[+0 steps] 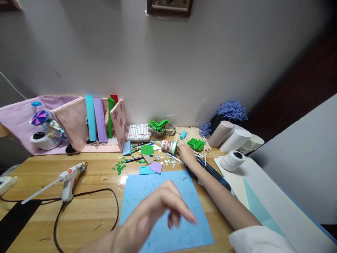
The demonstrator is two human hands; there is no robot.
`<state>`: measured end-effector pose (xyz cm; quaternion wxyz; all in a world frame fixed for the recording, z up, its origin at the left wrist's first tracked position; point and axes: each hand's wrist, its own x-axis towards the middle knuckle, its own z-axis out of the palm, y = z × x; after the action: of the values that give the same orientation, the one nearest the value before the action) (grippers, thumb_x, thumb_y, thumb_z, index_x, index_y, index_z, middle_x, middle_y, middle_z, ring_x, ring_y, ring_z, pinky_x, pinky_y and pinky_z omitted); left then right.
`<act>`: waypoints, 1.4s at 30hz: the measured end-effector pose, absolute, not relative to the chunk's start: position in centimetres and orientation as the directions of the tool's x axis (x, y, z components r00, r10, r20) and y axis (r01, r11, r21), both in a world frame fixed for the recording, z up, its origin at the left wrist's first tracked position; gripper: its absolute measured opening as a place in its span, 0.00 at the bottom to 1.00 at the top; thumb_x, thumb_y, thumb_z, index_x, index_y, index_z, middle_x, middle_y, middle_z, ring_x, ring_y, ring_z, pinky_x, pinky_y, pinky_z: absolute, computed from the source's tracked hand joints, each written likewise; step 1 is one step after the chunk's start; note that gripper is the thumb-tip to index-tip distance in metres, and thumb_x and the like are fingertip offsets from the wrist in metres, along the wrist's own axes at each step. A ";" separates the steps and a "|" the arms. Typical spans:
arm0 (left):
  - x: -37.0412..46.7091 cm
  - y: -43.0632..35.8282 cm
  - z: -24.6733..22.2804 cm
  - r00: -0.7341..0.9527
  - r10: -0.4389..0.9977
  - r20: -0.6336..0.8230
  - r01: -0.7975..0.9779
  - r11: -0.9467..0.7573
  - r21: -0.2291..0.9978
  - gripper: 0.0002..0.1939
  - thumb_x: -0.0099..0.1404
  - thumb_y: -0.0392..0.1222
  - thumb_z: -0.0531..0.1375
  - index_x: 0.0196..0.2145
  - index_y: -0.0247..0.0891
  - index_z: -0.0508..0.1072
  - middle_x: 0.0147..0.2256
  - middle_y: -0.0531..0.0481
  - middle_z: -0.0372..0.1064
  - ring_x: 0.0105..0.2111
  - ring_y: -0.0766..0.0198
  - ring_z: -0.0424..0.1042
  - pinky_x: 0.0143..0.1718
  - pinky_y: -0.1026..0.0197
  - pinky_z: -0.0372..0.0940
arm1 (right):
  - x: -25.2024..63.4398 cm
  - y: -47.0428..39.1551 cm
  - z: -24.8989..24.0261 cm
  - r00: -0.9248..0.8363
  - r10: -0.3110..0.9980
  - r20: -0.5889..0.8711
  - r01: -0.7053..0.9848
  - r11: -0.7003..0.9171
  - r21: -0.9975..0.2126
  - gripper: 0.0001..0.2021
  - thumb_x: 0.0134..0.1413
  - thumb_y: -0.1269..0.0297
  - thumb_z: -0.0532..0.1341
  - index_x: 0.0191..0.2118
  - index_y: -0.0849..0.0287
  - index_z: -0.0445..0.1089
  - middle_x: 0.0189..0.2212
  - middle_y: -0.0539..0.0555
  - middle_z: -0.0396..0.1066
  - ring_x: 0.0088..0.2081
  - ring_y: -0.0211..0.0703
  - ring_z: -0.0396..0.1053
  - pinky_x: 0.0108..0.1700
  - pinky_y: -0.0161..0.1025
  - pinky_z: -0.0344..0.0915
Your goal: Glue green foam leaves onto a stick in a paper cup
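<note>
Glue gun [68, 181] left of sheet [183, 188]; cup [168, 147] behind.

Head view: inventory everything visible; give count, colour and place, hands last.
table: one, brown, foreground
sheet: one, blue, front centre
glue gun: one, white, left
cable: one, black, left
fabric panels: several, pink, back left
rolls: four, blue, purple, green, red, among panels
markers: many, white, back centre
strips: one heap, green, beside markers
coil: one, green, centre
leaf shapes: many, green, left of coil
cup: one, white and green, behind sheet
sticks: many, tan, beyond cup
yarn: one heap, blue-purple, back right
cylinders: at least three, pale, right
round objects: two, white with black, left and right
scraps: many, mixed, around centre
picture frame: one, brown, top centre
left hand: one, above sheet, seemingly empty
right hand: one, beside cup, hold unclear
</note>
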<state>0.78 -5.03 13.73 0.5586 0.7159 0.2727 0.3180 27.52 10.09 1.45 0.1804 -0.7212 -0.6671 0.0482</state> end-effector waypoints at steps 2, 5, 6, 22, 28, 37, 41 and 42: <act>1.0 -3.7 12.0 0.590 0.807 0.004 0.102 -0.080 0.992 0.24 0.63 0.60 0.45 0.38 0.43 0.73 0.36 0.45 0.69 0.35 0.58 0.66 0.37 0.57 0.62 | 27.9 9.5 1.2 0.114 0.969 0.218 0.909 -0.013 -0.417 0.10 0.55 0.73 0.55 0.31 0.64 0.74 0.32 0.63 0.74 0.42 0.51 0.67 0.45 0.41 0.59; 0.3 -2.6 7.9 0.355 0.912 -0.204 0.259 0.113 0.959 0.16 0.62 0.55 0.53 0.35 0.41 0.72 0.37 0.48 0.69 0.41 0.57 0.65 0.45 0.55 0.60 | 28.0 7.4 1.1 0.145 0.946 0.290 0.813 0.053 -0.580 0.13 0.55 0.71 0.52 0.31 0.63 0.75 0.33 0.62 0.74 0.40 0.52 0.67 0.44 0.44 0.61; -0.1 -2.5 6.6 0.303 0.930 -0.207 0.273 0.123 0.954 0.16 0.62 0.54 0.52 0.36 0.41 0.72 0.38 0.47 0.69 0.42 0.56 0.65 0.47 0.54 0.59 | 27.6 6.6 1.0 0.152 0.942 0.301 0.767 0.079 -0.637 0.14 0.56 0.69 0.52 0.29 0.63 0.75 0.31 0.61 0.74 0.38 0.51 0.68 0.42 0.44 0.62; -2.2 -1.1 4.5 0.003 0.999 0.046 -0.120 -0.045 0.992 0.33 0.46 0.44 0.70 0.50 0.37 0.66 0.48 0.41 0.69 0.50 0.52 0.67 0.51 0.54 0.61 | 11.4 0.0 1.6 -0.158 0.980 0.123 0.011 0.126 -0.992 0.12 0.48 0.61 0.59 0.19 0.60 0.71 0.15 0.49 0.63 0.20 0.35 0.58 0.23 0.34 0.57; -3.5 -0.9 3.8 -0.052 0.994 -0.093 -0.352 0.069 0.934 0.23 0.47 0.47 0.69 0.39 0.33 0.72 0.36 0.43 0.75 0.35 0.58 0.73 0.37 0.59 0.67 | 9.1 -0.6 2.2 -0.216 0.974 0.068 -0.033 0.063 -0.997 0.15 0.52 0.60 0.56 0.18 0.60 0.64 0.16 0.47 0.58 0.20 0.33 0.54 0.23 0.32 0.53; -4.0 -1.1 3.1 -0.156 0.979 -0.128 -0.375 0.061 0.925 0.20 0.47 0.49 0.68 0.35 0.33 0.76 0.35 0.46 0.76 0.34 0.61 0.73 0.38 0.62 0.65 | 8.1 -0.7 2.9 -0.288 0.957 0.018 -0.047 0.005 -0.999 0.16 0.51 0.55 0.56 0.19 0.59 0.60 0.15 0.47 0.55 0.18 0.34 0.53 0.21 0.33 0.53; -3.4 -1.1 2.9 -0.211 0.971 -0.112 -0.388 0.022 0.922 0.18 0.47 0.48 0.68 0.34 0.33 0.76 0.33 0.47 0.75 0.32 0.62 0.72 0.37 0.63 0.65 | 8.0 -1.6 3.2 -0.150 0.984 0.099 0.036 0.105 -0.994 0.16 0.53 0.62 0.55 0.18 0.60 0.61 0.17 0.48 0.59 0.22 0.35 0.55 0.26 0.34 0.54; -3.2 -1.1 2.9 -0.216 0.970 -0.108 -0.394 0.014 0.919 0.18 0.47 0.47 0.68 0.34 0.33 0.76 0.33 0.47 0.75 0.32 0.62 0.72 0.37 0.63 0.65 | 7.9 -1.8 3.3 -0.116 0.986 0.123 0.056 0.130 -0.990 0.15 0.54 0.63 0.55 0.18 0.60 0.62 0.17 0.48 0.59 0.23 0.35 0.56 0.27 0.34 0.54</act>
<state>-3.25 -1.06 2.93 0.5425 0.3123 0.4614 0.6287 7.95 -1.82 3.31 0.4857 -0.4541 -0.5737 0.4782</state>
